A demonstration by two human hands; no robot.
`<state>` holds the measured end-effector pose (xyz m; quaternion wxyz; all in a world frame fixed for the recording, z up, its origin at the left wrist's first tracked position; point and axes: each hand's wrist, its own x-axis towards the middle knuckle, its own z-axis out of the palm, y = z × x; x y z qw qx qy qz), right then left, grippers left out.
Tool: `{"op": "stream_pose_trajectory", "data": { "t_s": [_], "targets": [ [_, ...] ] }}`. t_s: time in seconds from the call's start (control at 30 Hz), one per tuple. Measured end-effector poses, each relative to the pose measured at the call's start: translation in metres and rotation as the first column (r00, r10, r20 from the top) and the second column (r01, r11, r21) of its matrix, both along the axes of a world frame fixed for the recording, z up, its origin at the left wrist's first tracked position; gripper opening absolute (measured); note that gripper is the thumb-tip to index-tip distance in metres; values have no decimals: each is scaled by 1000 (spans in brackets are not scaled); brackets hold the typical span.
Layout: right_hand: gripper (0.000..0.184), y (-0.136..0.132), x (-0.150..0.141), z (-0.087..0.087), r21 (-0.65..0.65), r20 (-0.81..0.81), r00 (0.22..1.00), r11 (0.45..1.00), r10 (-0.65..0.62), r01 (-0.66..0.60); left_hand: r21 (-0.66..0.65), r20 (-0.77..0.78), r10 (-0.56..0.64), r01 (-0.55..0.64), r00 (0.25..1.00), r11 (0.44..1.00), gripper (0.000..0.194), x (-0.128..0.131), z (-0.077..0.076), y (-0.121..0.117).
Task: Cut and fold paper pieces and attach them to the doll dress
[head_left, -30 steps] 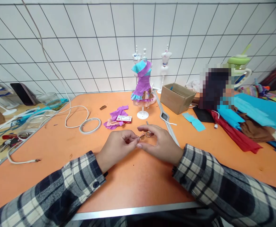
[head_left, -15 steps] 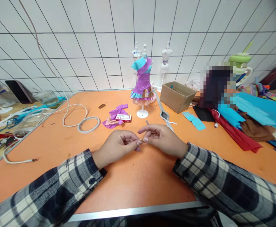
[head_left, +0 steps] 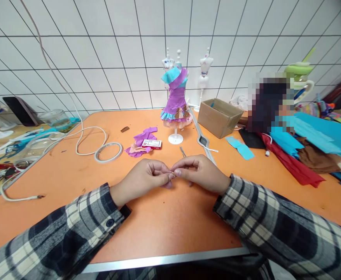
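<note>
Between my fingertips is a small piece of brown paper (head_left: 173, 174), mostly hidden by the fingers. My left hand (head_left: 147, 178) pinches it from the left with thumb and forefinger. My right hand (head_left: 202, 173) closes on its right side, thumb and forefinger meeting the left fingertips. Just beyond the right fingers lie scissors (head_left: 182, 151), their handles covered by the hand. A doll-size dress form (head_left: 174, 97) stands behind, dressed in purple and blue paper with brown bows at the hem. Purple paper scraps (head_left: 141, 140) and a small red-and-white box (head_left: 152, 144) lie left of it.
A roll of tape (head_left: 108, 153) and a white cable (head_left: 79, 147) lie at left. At the back right stands a cardboard box (head_left: 219, 117), near a blue paper piece (head_left: 240, 147). Red paper (head_left: 292, 163) and other coloured sheets cover the right side. A bare dress form (head_left: 204, 74) stands by the wall.
My right hand has come in from an open pose and its thumb and forefinger have closed on the brown piece. The left hand keeps its pinch. The view has shifted slightly.
</note>
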<state>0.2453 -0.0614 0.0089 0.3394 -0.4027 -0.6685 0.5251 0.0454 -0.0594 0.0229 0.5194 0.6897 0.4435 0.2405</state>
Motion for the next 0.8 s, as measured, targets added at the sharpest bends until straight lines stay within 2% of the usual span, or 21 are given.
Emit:
{"op": "stream_pose_trajectory", "data": {
  "t_s": [0.13,0.33,0.57,0.8],
  "targets": [
    [17,1,-2,-2,123,58,998,992,-36,29,-30,10,-10,11,1000,999,22,0,-2,0],
    [13,5,-1,-5,134,48,999,991,-7,0,-206,79,55,-37,995,978,24,2,-2,0],
    [16,4,-1,-9,-12,-62,996,998,58,-59,-328,211,89,-16,973,945,27,0,-4,0],
    [20,5,-2,-17,-37,-247,954,982,168,-183,-474,337,155,26,929,880,22,1,-2,-3]
  ]
}}
